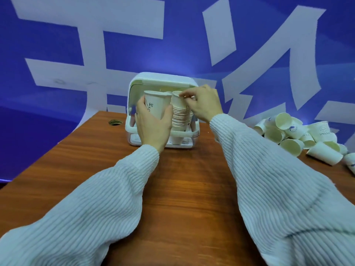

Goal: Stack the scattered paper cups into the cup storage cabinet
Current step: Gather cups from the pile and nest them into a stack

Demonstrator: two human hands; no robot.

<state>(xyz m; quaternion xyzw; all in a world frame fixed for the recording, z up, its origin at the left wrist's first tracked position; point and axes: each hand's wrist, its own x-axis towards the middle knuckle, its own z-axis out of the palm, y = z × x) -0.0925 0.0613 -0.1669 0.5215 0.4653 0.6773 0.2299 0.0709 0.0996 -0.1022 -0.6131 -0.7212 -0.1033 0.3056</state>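
Note:
A white cup storage cabinet (163, 78) with its lid raised stands at the far middle of the wooden table. Inside it rises a tall stack of nested paper cups (179, 117). My right hand (203, 103) pinches the rim of the top cup of that stack. My left hand (152, 123) grips a single upright white paper cup (156, 103) marked "Hi", held in front of the cabinet's left half. A heap of scattered white paper cups (299, 135) lies on its side at the right of the table.
The brown wooden table (184, 189) has a round cable hole (115, 122) at the far left. A blue wall with large white characters (92, 45) stands right behind the cabinet. My white ribbed sleeves fill the near foreground.

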